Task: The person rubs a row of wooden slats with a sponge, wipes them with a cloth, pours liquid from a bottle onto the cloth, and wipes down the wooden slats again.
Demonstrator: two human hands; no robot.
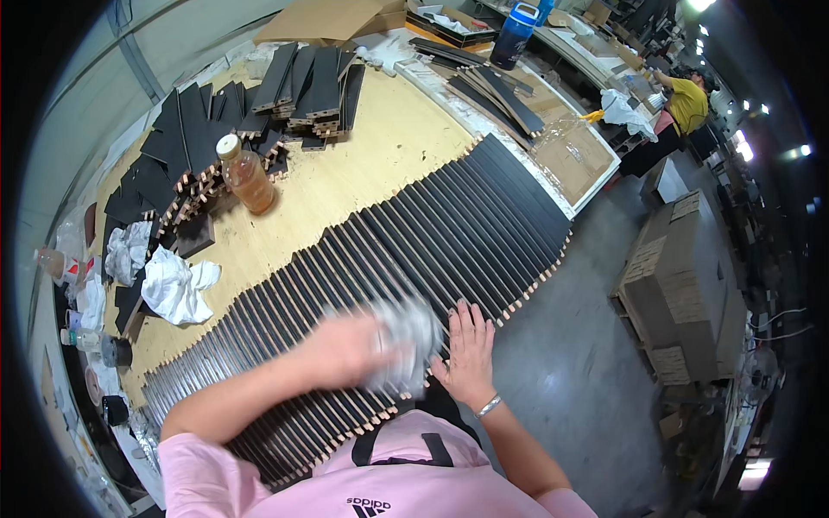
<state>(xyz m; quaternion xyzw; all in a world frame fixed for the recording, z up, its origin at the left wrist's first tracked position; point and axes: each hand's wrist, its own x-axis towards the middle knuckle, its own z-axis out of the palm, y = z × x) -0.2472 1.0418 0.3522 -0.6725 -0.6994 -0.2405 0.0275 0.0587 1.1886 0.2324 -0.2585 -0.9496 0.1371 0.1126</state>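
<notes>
A long row of dark slats (414, 229) with pale tenon ends lies side by side across the wooden table (371, 147). Over the near middle of this row, my left hand (350, 345) grips a greyish-white cloth (406, 341), both smeared by motion. The cloth appears to be against the slats' top faces. Just to its right, my right hand (471, 350) lies flat near the slats' front ends, fingers stretched out and holding nothing. A bracelet (489, 406) circles that wrist.
Loose dark slats (302, 91) are heaped at the back left, beside a bottle of orange-brown liquid (249, 177). A crumpled white cloth (179, 287) lies nearer. A dark blue bottle (515, 36) stands far back. Stacked cartons (682, 285) stand on the floor at right; a person in yellow (688, 104) works beyond.
</notes>
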